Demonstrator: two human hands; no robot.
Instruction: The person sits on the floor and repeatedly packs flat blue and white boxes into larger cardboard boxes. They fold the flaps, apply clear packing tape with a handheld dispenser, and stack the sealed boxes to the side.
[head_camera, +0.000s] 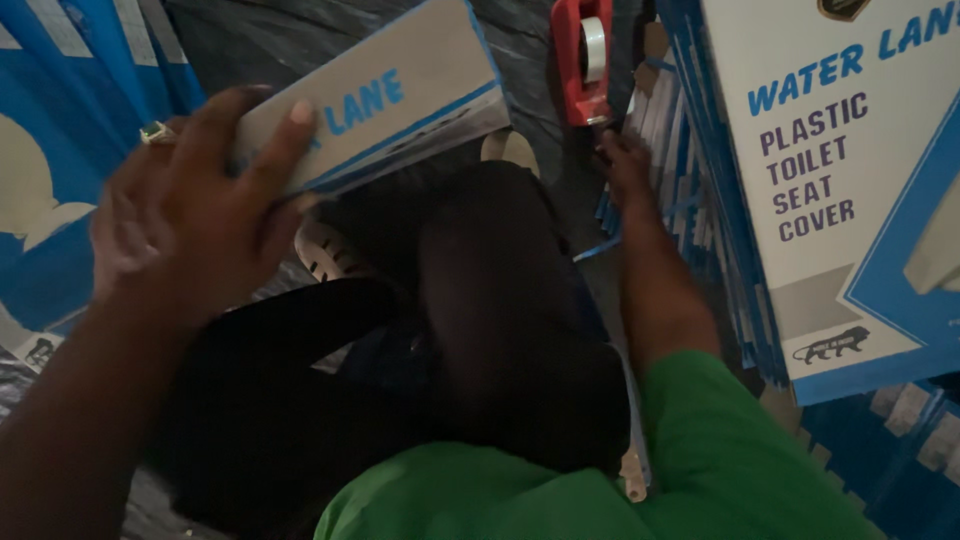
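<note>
Dim floor covered with dark sheeting (300, 35) lies beneath the person, with blue-and-white printed cartons around it. At upper left, the left hand (190, 210) is closed around one end of a flattened blue-and-white carton (385, 95), whose long axis rises away toward the upper right. The right hand (625, 165) reaches forward, fingers loosely spread, touching the edges of a stack of flat cartons (690, 180), just below a red tape dispenser (583, 60). The hands are well apart.

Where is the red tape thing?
In the head view, the red tape dispenser sits at the top centre, just above the right hand and beside the stack of flat blue-and-white cartons.
</note>
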